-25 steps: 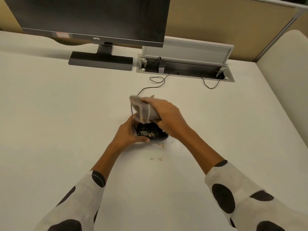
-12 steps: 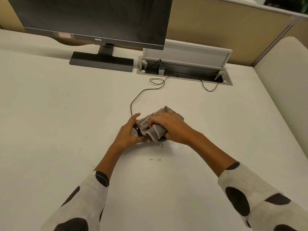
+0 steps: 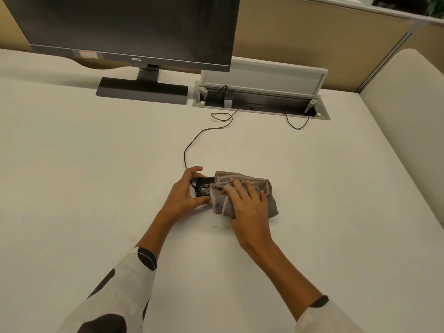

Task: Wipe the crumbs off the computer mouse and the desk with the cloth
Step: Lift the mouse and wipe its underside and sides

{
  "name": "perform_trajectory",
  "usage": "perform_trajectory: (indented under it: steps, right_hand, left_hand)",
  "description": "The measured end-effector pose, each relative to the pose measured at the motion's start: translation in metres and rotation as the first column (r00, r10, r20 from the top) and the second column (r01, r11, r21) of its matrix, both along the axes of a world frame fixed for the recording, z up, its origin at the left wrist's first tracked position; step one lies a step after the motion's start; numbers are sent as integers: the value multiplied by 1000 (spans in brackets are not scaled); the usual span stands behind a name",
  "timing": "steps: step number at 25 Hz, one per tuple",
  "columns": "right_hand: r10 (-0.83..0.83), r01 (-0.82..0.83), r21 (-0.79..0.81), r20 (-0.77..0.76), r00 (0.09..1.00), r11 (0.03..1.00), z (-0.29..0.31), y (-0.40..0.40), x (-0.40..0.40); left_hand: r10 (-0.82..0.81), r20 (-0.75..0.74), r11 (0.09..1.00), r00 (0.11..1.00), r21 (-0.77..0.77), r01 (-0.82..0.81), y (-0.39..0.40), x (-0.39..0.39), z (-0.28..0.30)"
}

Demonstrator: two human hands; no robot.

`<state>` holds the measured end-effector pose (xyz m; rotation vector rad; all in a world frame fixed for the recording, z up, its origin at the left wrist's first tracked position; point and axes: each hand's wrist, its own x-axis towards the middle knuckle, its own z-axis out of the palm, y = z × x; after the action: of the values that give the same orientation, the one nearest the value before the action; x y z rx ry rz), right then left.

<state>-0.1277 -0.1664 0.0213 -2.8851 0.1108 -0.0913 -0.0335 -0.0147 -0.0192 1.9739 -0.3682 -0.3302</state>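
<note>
Left hand [image 3: 182, 195] clasped the computer mouse [image 3: 203, 187] steady; right hand [image 3: 248, 207], fingers flat, pressed the cloth [image 3: 242, 195] over the mouse's right side. Crumbs [image 3: 221, 227] lay just nearer than the mouse on the counter [image 3: 96, 164]; firm outward strokes would likely serve best.

Your cloth [image 3: 242, 195] covers the right half of the mouse [image 3: 203, 187]; the monitor [image 3: 129, 27] is cropped at the frame's top.
</note>
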Motion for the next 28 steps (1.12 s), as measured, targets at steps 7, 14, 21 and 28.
perform_trajectory:
  steps: [7,14,21,28]
  right_hand:
    - [77,-80,-71,-40,996,994,-9,18,-33]
    - [-315,209,657,45,948,724,32,-22,-15]
    - [-333,327,534,-89,939,780,33,-17,29]
    - [8,6,295,-46,999,955,7,27,2]
  left_hand:
    - [117,48,993,992,-36,-115,-8,-10,-3]
    - [78,24,997,997,-7,-78,0,-12,-7]
    - [148,26,989,989,-21,-148,0,-14,-7]
    - [189,41,981,981,-59,-187,-2,-15,-8]
